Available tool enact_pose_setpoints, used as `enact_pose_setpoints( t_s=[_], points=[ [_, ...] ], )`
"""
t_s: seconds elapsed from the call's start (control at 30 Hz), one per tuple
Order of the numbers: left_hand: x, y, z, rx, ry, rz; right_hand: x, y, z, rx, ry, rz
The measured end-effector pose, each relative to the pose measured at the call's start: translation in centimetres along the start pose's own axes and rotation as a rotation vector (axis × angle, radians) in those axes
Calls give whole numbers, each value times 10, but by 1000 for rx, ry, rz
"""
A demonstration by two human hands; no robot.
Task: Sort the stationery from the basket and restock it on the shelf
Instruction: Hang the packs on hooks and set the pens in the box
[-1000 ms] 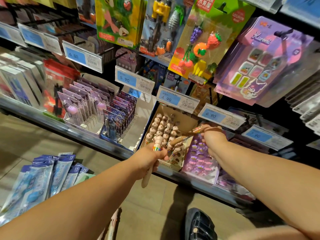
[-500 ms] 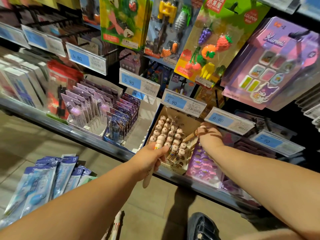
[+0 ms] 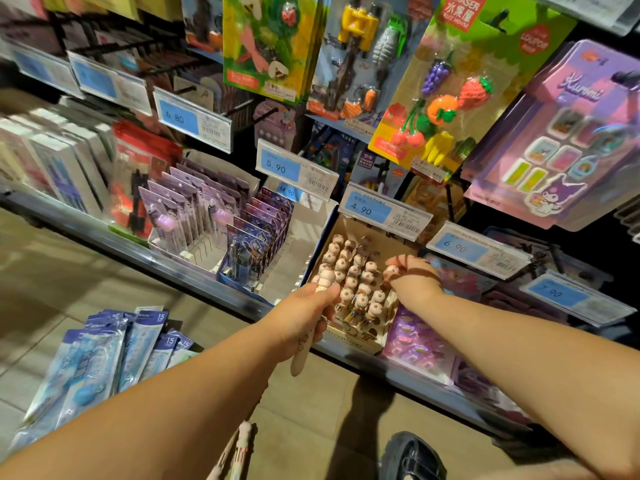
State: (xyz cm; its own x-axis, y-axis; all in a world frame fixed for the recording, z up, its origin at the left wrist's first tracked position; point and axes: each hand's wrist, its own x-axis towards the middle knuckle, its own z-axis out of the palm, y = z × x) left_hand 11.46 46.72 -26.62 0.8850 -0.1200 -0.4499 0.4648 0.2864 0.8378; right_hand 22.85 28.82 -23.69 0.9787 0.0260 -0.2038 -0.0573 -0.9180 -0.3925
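A cardboard display box (image 3: 356,339) on the shelf holds several upright cream pens with round character heads (image 3: 348,271). My left hand (image 3: 301,317) grips one such pen (image 3: 300,360) just in front of the box's left corner, its head poking out above my fist. My right hand (image 3: 414,280) reaches over the box's right side. Its fingers curl down onto the head of a pen (image 3: 392,270) standing at the right end of the rows. The shaft of that pen is hidden among the others.
Blue packets (image 3: 104,358) lie at lower left, and more character pens (image 3: 239,448) show at the bottom edge. Purple carded items (image 3: 194,209) fill a white tray left of the box. Price tags (image 3: 381,211) and hanging eraser packs (image 3: 446,98) crowd the space above. A black shoe (image 3: 412,455) stands on the floor.
The pen in my right hand went from tilted above the box to upright among the others as the hand came down. My left hand kept its pen and barely moved.
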Motion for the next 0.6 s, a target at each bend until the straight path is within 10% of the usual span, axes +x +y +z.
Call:
enact_pose_setpoints(
  t_s=[0.6],
  points=[
    [-1,1,2,-2,13,1,12,2,8,206,78,8]
  ],
)
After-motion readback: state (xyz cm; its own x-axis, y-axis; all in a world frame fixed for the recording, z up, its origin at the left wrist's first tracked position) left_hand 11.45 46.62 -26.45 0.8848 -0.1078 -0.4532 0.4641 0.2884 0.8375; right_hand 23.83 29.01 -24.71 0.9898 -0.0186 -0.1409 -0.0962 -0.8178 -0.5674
